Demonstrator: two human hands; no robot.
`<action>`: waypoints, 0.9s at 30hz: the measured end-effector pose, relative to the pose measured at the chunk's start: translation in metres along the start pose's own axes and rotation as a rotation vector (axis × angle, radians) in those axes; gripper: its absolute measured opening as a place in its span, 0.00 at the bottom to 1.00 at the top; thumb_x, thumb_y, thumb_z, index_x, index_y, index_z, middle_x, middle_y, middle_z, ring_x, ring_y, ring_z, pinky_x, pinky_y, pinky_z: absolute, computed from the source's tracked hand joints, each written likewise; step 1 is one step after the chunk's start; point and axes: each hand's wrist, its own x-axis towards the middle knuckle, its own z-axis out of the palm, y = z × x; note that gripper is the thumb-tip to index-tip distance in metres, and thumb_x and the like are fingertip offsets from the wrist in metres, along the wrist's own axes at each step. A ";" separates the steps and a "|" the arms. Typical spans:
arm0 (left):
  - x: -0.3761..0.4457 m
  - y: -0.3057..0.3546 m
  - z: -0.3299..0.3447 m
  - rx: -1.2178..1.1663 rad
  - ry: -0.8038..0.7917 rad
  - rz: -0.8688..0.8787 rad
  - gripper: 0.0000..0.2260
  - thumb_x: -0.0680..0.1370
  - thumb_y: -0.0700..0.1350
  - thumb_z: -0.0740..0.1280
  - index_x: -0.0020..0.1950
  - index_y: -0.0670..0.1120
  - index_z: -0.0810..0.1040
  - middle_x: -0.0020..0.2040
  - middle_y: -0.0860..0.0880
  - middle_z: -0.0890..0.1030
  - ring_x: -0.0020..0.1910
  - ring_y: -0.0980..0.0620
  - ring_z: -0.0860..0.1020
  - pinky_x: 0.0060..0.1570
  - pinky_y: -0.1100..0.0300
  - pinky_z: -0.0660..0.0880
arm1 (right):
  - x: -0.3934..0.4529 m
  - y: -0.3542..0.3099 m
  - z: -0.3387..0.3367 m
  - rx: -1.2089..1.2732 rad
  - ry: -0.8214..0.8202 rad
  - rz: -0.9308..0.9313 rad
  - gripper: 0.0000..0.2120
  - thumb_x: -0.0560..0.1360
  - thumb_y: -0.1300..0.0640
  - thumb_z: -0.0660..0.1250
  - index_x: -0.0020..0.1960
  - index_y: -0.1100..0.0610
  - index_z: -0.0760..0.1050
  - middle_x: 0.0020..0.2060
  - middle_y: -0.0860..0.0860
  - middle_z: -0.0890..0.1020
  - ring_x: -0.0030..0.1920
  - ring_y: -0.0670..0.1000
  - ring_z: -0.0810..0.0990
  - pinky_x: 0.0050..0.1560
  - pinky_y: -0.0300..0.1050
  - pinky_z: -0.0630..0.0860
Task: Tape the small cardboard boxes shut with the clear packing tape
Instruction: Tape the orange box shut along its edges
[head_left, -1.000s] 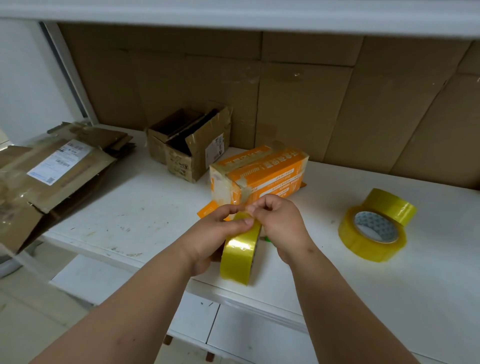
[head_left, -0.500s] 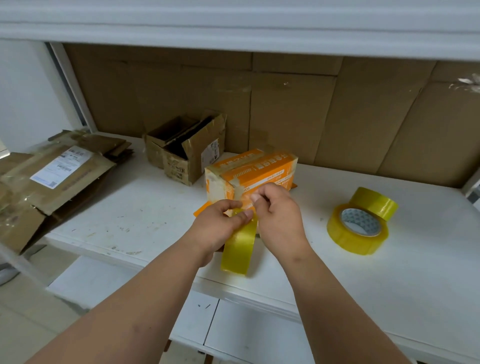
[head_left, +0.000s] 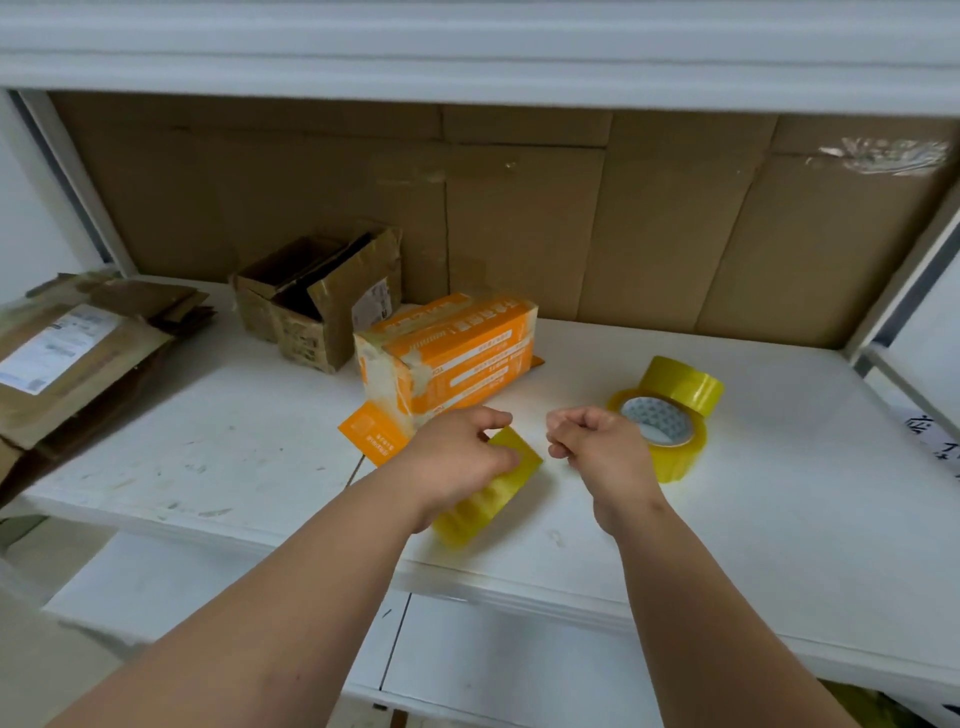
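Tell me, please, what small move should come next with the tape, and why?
Probably draw the right hand further right and up toward the orange box. Its fingertips look pinched as if on the tape end, though no strip is visible, while the left hand grips the tape roll.

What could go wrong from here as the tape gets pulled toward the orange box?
1. The right hand pinches near the roll that the left hand grips; any clear strip between them is hard to see and might fold onto itself.
2. The orange box has an open flap and may slide when pressed.
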 end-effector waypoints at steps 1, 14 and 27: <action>0.001 0.008 0.010 0.132 -0.006 0.042 0.24 0.78 0.48 0.69 0.74 0.53 0.71 0.68 0.49 0.75 0.64 0.52 0.74 0.61 0.61 0.71 | 0.001 0.004 -0.011 0.002 0.009 0.019 0.07 0.77 0.65 0.67 0.42 0.57 0.80 0.37 0.51 0.82 0.33 0.44 0.79 0.30 0.28 0.71; 0.007 0.003 0.114 0.737 -0.125 0.279 0.31 0.78 0.55 0.66 0.78 0.53 0.59 0.74 0.48 0.67 0.71 0.45 0.69 0.66 0.52 0.70 | 0.010 0.054 -0.086 -0.946 0.031 0.060 0.08 0.74 0.50 0.70 0.50 0.53 0.78 0.52 0.52 0.83 0.56 0.55 0.80 0.55 0.46 0.76; 0.005 -0.001 0.072 0.501 -0.214 0.244 0.27 0.79 0.59 0.64 0.77 0.58 0.63 0.60 0.52 0.80 0.62 0.51 0.75 0.63 0.59 0.72 | 0.039 0.009 -0.092 -1.120 -0.145 0.243 0.14 0.60 0.47 0.74 0.36 0.57 0.78 0.32 0.51 0.83 0.36 0.51 0.83 0.43 0.44 0.79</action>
